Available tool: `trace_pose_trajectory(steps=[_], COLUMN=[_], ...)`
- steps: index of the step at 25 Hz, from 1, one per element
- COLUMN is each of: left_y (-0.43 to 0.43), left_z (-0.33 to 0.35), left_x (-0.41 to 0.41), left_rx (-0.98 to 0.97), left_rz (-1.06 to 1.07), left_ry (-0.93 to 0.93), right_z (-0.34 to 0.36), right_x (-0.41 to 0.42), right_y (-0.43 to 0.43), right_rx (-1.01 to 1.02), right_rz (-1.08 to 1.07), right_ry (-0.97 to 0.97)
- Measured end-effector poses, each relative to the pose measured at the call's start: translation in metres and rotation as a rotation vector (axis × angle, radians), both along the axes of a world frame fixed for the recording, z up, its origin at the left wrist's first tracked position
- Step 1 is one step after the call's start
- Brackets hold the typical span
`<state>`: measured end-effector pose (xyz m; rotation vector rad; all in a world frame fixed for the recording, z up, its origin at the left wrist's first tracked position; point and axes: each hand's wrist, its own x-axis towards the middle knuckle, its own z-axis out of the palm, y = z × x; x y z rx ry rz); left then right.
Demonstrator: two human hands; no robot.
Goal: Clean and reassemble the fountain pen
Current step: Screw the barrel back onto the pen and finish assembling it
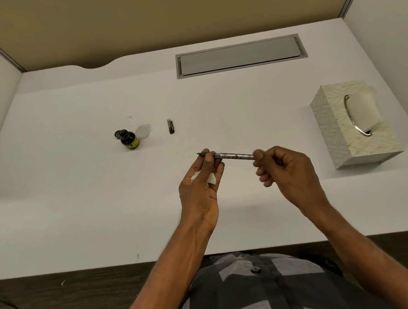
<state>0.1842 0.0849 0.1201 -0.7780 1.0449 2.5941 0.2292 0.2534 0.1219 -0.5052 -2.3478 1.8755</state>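
Hands meet above the middle of the white desk (72, 200) in our one view, the head camera looking down. We hold the pen (232, 156) between them, level, a little above the desktop, its thin nib pointing left and slightly away from us. Our left hand (200, 184) pinches the front end of the pen, just behind the nib, between thumb and forefinger; its other fingers curl over a crumpled bit of white tissue (210, 178) pressed into the palm. Our right hand (285, 168) grips the back end of the pen with thumb and forefinger, the remaining fingers bent loosely inward and touching nothing we can see. The barrel between the hands looks grey and silvery with a dark band; finer detail is too small to tell.

Farther back on the desk, left of centre, stands a small dark ink bottle (129, 139) with a yellow label, and its cap (118, 134) lies just beside it on the left. Right of the bottle, well apart from it, lies the pen cap (171, 126), pointing away from us. On the right side sits a patterned tissue box (338, 121) with a tissue rising from its slot. A grey hatch (239, 55) is set into the desk near the back wall. Our checked shirt (245, 293) fills the bottom edge
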Motion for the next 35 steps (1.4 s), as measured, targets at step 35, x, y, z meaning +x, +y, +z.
trace_pose_trajectory(steps=[35], left_y=[-0.003], left_z=[-0.011], left_x=[-0.001], left_rx=[0.005], left_rz=[-0.02], left_ry=[-0.021], right_z=[-0.002], right_x=[-0.006], right_y=[-0.009], right_rx=[0.149], right_rz=[0.052], right_ry=[0.041])
